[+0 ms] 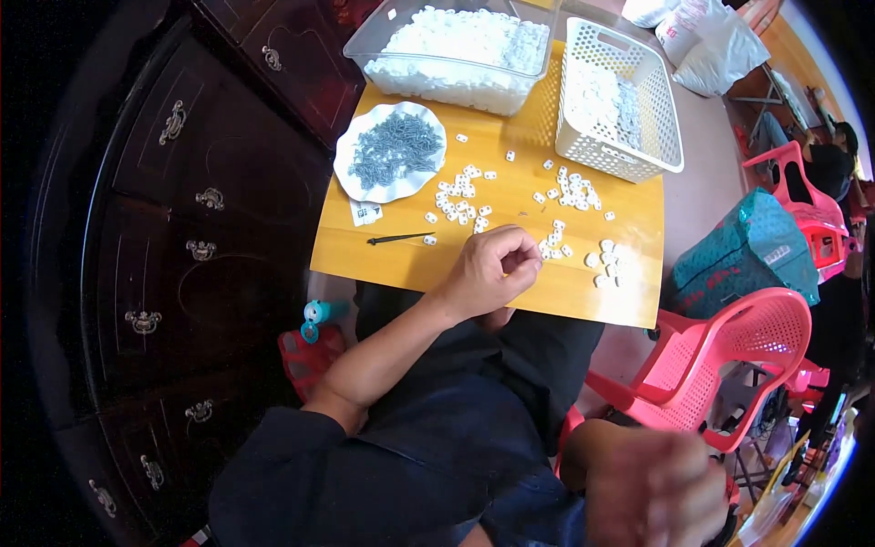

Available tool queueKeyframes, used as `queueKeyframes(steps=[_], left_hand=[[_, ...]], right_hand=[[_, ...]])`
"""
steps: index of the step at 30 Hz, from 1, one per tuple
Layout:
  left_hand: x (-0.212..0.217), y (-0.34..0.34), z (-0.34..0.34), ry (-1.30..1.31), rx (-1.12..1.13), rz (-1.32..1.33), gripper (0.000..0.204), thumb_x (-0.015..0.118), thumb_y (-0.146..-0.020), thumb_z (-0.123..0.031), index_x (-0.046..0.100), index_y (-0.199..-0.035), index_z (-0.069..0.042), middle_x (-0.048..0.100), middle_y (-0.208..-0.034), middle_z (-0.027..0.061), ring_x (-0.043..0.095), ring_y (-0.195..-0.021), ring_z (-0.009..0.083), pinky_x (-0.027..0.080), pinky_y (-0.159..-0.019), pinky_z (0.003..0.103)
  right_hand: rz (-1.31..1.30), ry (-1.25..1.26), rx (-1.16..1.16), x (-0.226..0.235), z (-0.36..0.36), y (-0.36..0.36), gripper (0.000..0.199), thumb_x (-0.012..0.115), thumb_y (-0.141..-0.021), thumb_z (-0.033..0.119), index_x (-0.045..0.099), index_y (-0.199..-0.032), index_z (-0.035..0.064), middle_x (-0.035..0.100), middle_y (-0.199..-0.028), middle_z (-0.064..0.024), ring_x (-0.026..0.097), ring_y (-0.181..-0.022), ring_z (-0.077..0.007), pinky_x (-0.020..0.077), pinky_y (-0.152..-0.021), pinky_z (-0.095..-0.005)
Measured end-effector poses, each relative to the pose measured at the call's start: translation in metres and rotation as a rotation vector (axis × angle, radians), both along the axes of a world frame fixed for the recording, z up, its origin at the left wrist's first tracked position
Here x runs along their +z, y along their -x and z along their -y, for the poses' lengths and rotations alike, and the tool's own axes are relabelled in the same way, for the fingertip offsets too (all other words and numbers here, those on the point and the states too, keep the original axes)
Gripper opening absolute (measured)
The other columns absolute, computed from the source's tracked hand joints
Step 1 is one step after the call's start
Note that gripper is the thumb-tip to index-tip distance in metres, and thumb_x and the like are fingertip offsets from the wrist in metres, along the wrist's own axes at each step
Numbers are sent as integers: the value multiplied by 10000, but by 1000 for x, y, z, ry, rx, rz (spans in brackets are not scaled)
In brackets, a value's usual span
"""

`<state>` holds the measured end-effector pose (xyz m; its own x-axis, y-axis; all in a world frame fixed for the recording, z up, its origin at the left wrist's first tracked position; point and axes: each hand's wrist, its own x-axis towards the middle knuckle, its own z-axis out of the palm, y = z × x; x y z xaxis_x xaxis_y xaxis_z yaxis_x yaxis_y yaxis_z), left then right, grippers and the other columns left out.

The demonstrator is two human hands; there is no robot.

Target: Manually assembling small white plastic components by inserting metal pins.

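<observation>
My left hand point(493, 270) is over the front edge of the wooden table point(383, 264), its thumb and index finger curled together in a pinch. Whatever may be between them is too small or hidden to name. Just beyond its fingertips lie small white two-holed plastic pieces point(551, 244). Raised off the table at the lower right, my right hand point(658, 492) is smeared by motion, so its fingers do not show clearly. More white pieces point(458, 193) lie scattered across the tabletop. Left of my left hand rests a thin black tool point(399, 239), like tweezers.
A scalloped white plate point(344, 157) holds many small dark metal pieces point(396, 150). Behind it, a clear bin point(474, 89) and a white perforated basket point(620, 159) hold white pieces. Dark drawers point(246, 219) flank the left; a pink chair point(720, 365) and teal bag point(747, 255) stand right.
</observation>
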<state>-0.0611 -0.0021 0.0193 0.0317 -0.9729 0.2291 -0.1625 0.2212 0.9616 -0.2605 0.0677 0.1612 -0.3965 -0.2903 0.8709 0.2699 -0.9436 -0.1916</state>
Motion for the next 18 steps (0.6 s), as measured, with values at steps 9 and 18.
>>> queueKeyframes(steps=[9, 18], left_hand=[[-10, -2, -5, -58, -37, -15, 63, 673, -902, -37, 633, -870, -1, 635, -803, 18, 604, -710, 75, 491, -649, 252], [-7, -2, -8, -36, -58, -11, 66, 670, -898, -47, 634, -862, -5, 613, -793, 17, 572, -693, 75, 471, -642, 249]], right_hand=[[-82, -670, 1135, 75, 16, -19, 132, 794, -877, 176, 733, -993, 194, 631, -897, 42, 587, -853, -114, 484, -771, -289], [-132, -374, 1257, 68, 22, -5, 88, 765, -891, 158, 763, -954, 220, 678, -1059, 37, 622, -862, -124, 461, -835, -337]])
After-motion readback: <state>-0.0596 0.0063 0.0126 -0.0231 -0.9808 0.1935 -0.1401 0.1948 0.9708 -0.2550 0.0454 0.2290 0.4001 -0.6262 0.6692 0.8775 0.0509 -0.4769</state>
